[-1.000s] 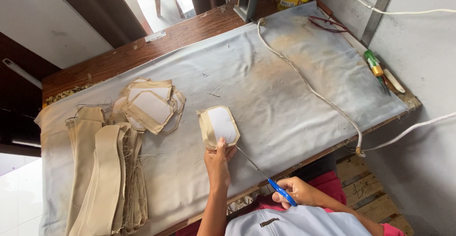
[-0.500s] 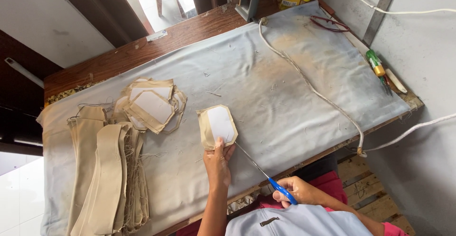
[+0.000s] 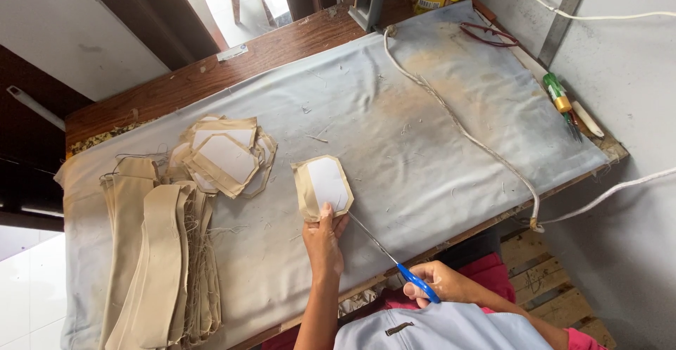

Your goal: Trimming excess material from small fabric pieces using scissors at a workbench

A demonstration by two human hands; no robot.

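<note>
From the head camera I look down on a long table covered with a stained grey cloth [image 3: 394, 132]. My left hand [image 3: 324, 241] has its fingers pressed down on the near edge of a fabric piece [image 3: 322, 186], pinning it flat near the middle of the cloth. The piece is a small tan, six-sided shape with a white panel in its centre and a tan border folded around it. My right hand [image 3: 436, 283] is closed around the blue handles of a pair of scissors [image 3: 391, 262], held at the table's near edge; the thin blades point toward the piece, their tips just beside its lower right corner. To the left lies a heap of similar pieces [image 3: 225, 156], and further left a stack of long tan strips [image 3: 155, 251].
</note>
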